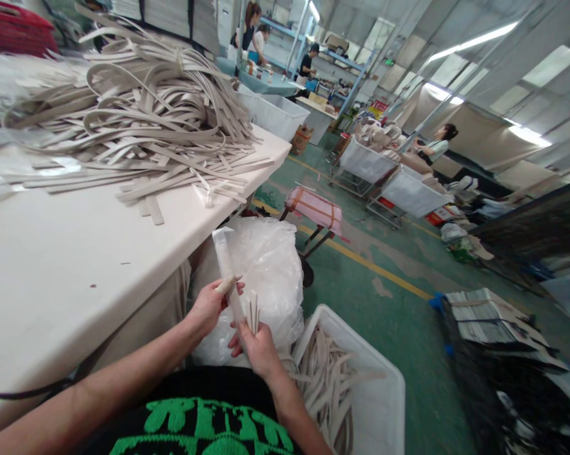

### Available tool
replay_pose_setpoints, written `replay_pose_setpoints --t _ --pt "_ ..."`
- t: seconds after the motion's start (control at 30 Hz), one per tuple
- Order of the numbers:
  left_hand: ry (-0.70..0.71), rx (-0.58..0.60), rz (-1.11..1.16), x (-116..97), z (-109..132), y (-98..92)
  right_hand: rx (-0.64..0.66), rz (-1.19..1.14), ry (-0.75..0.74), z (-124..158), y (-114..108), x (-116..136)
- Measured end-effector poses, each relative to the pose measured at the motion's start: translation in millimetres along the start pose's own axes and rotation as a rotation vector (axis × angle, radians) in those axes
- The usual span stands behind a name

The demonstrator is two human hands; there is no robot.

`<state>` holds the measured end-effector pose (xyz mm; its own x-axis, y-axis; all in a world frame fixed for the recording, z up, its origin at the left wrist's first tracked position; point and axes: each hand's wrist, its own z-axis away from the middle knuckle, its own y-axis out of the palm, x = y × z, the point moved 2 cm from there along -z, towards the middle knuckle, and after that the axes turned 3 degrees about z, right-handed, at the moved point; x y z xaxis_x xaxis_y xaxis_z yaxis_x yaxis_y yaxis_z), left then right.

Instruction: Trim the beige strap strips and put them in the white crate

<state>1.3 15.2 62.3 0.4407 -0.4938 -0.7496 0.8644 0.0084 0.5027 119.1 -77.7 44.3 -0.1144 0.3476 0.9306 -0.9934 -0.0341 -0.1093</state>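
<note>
By the table [43, 278], the left hand [209, 308] pinches a long bag [224, 256] pointing to eleven o'clock, and the right hand [260, 349] below grips strips [253, 311].

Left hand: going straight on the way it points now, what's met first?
The left hand would probably meet the translucent plastic bag first; depth is unclear, so it might pass above it.

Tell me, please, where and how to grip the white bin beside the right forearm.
The white bin is probably best gripped by its right rim, from the right: that edge is exposed, while strips heap toward the left, nearer the right hand.
</note>
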Motion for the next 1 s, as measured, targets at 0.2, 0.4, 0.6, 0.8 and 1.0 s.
replay_pose_setpoints --t 0.2,0.4,0.6,0.8,1.0 --pt "-0.076 0.262 -0.151 22 22 6.8 -0.136 0.075 -0.089 -13 -1 15" --pt "0.035 0.085 -0.054 -3 12 -0.2 -0.071 0.103 -0.076 -10 0 14" --pt "-0.095 0.201 -0.054 6 20 -0.2 -0.098 0.132 -0.065 -10 -1 11" --pt "0.030 -0.047 0.105 -1 6 -10.5 -0.051 0.124 -0.008 -8 0 8" --pt "-0.087 0.129 -0.015 7 13 -8.6 -0.082 0.125 -0.061 -5 -1 6"
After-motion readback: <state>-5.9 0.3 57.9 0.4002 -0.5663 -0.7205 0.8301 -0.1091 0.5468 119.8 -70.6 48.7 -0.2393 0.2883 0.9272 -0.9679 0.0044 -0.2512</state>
